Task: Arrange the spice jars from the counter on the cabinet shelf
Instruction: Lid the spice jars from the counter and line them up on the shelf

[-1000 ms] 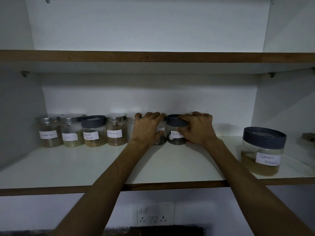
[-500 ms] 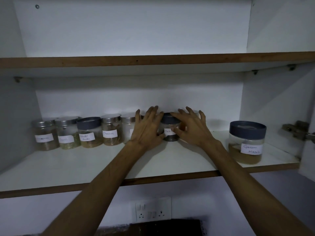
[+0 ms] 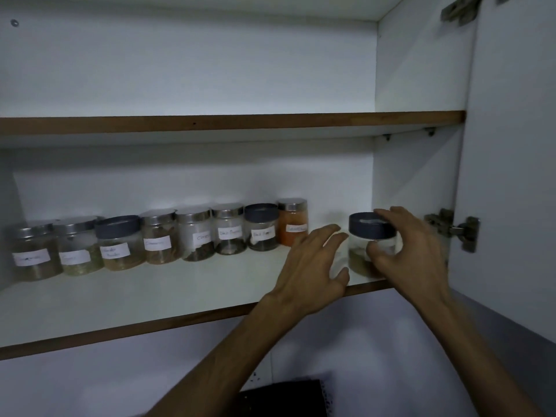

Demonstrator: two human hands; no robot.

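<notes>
Eight labelled spice jars (image 3: pixel 192 236) already stand in a row along the back of the shelf (image 3: pixel 150 299), left end to the orange jar (image 3: pixel 292 221). Your right hand (image 3: pixel 412 251) curls round the big dark-lidded jar (image 3: pixel 365 245) near the shelf's right front edge, apart from the row. Your left hand (image 3: pixel 313 266) hovers just beside it, fingers spread, holding nothing. Likely left: slide this jar back into line. The counter is out of view, so can't tell if more jars wait.
</notes>
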